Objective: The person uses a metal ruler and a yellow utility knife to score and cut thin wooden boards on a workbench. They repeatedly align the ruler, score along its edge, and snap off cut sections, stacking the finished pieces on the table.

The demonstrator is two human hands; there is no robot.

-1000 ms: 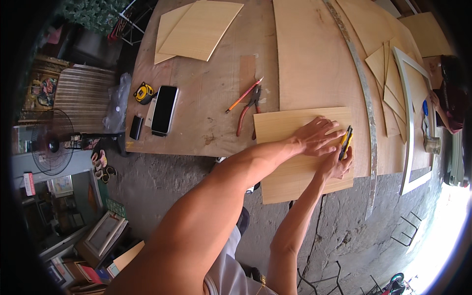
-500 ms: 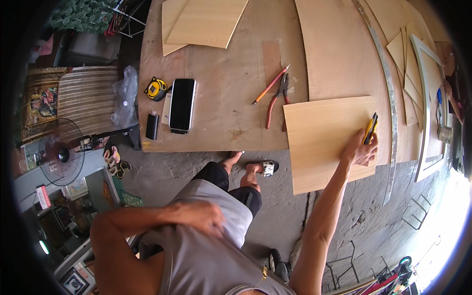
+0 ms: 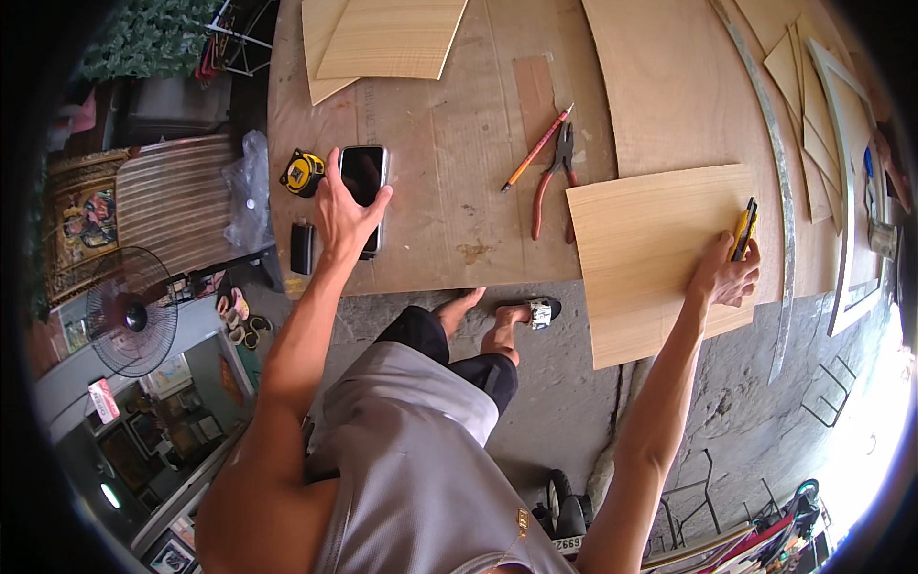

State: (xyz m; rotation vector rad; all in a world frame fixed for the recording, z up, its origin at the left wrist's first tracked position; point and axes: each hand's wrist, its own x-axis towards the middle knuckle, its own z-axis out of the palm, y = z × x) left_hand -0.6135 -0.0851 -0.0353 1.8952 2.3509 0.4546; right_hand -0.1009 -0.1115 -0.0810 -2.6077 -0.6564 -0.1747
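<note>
My left hand (image 3: pixel 346 218) reaches over the black-screened phone (image 3: pixel 361 174) on the table. Its thumb and fingers are spread along either side of the phone, which lies flat; no firm grip shows. My right hand (image 3: pixel 729 275) is closed around a yellow and black utility knife (image 3: pixel 743 231) and rests on a thin wood sheet (image 3: pixel 641 253). That sheet overhangs the table's near edge. Left of the phone are a yellow and black tape measure (image 3: pixel 303 173) and a small black case (image 3: pixel 301 249).
Red-handled pliers (image 3: pixel 555 177) and a pencil (image 3: pixel 537 148) lie mid-table. Cut panels (image 3: pixel 392 38) sit at the far left. A long metal straightedge (image 3: pixel 779 182) crosses the large board (image 3: pixel 660 86) at right, near a white frame (image 3: pixel 846 258). A fan (image 3: pixel 132 311) stands left.
My left hand has moved from in front of my shirt out to the phone, its fingers spreading. My right hand still holds the utility knife on the sheet. The view has shifted slightly.
</note>
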